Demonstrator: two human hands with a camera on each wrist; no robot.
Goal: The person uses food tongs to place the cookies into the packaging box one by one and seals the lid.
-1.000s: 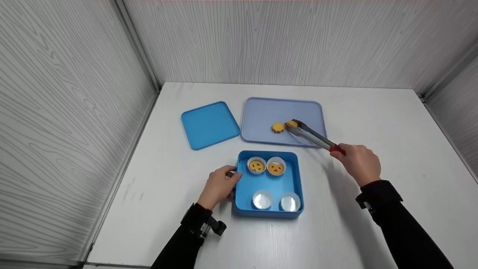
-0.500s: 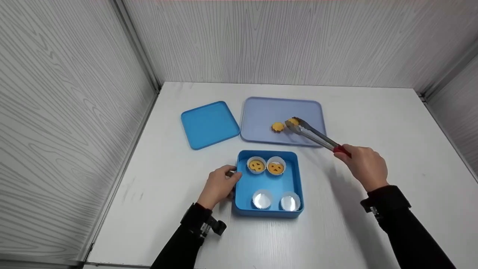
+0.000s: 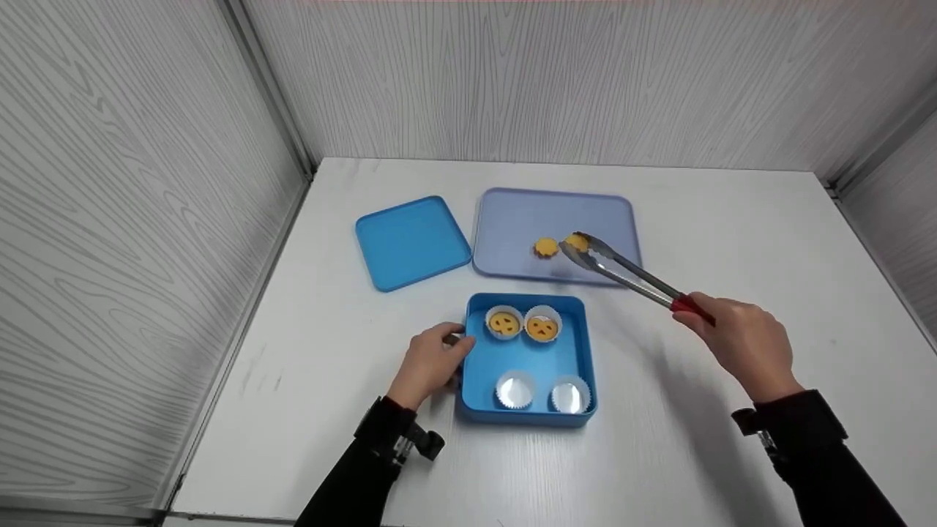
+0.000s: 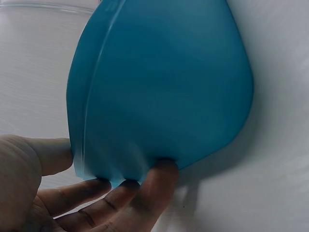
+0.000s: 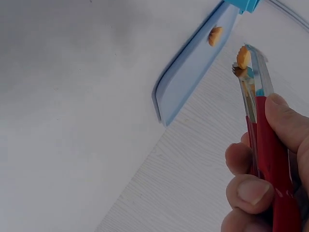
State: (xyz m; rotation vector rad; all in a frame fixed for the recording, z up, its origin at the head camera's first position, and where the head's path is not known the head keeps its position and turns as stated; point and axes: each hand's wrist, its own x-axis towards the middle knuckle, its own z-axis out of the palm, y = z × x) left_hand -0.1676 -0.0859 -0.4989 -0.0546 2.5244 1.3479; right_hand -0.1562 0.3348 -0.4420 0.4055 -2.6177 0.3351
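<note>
My right hand [image 3: 747, 344] grips metal tongs [image 3: 644, 278] by their red handles. Between the tong tips is a scalloped yellow cookie [image 5: 243, 57], raised off the lilac tray [image 3: 512, 219] in the right wrist view. A second scalloped cookie [image 3: 546, 247] lies on that tray, left of the tips. At the left wall of a square blue box [image 3: 531, 361], my left hand [image 3: 428, 366] holds on, thumb at the rim and fingers along the outside. Two paper cups in the box's back part contain face-cut cookies [image 3: 504, 323]; two empty paper cups [image 3: 515, 391] sit at its front.
A flat blue lid-like square [image 3: 413, 244] lies left of the lilac tray, its corner right at the tray's edge. Grained panels enclose the white table [image 3: 329, 439] at the back and sides.
My right hand has drawn back toward the right and nearer to me. The tongs have lifted the cookie off the tray. My left hand and the box stay where they were.
</note>
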